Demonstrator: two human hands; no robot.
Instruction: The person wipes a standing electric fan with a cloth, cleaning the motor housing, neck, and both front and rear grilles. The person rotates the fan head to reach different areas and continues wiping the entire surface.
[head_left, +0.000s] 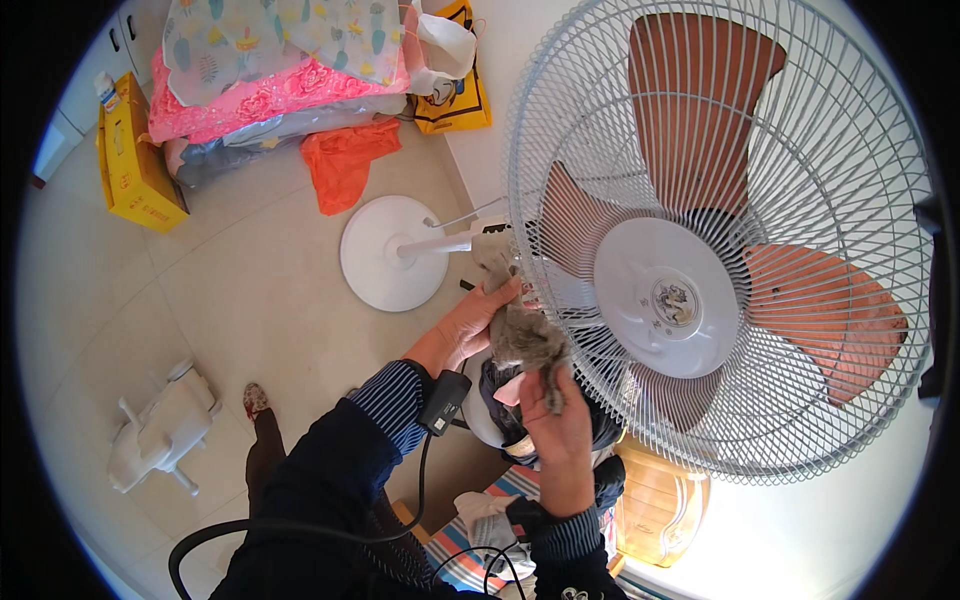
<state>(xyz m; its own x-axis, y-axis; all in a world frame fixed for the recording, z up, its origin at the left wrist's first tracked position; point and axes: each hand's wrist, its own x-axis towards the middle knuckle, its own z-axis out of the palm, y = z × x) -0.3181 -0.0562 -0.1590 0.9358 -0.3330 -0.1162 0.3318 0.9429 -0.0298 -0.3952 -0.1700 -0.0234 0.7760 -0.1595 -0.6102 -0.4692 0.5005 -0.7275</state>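
A dirty grey-brown cloth (525, 334) hangs bunched between my two hands, beside the rim of a standing fan's wire guard (570, 112). My left hand (476, 319) grips its upper part with the thumb on top. Lower down, my right hand (556, 416) pinches the cloth's other end in its fingers. Behind the guard are reddish-brown fan blades (697, 105), with a grey-white round hub cap (667, 300) at the centre. A white pole (435, 246) leads to the fan's round white base (394, 274) on the floor. The cloth hides part of the pole's upper end.
Folded bedding (292, 90) is stacked at the upper left, near a yellow box (139, 165) and an orange-red plastic bag (349, 161). A white ride-on toy (165, 427) stands on the tiled floor. Below my hands are dark clothes (502, 390) and a wooden headboard (660, 502). A black cable (300, 525) crosses my left sleeve.
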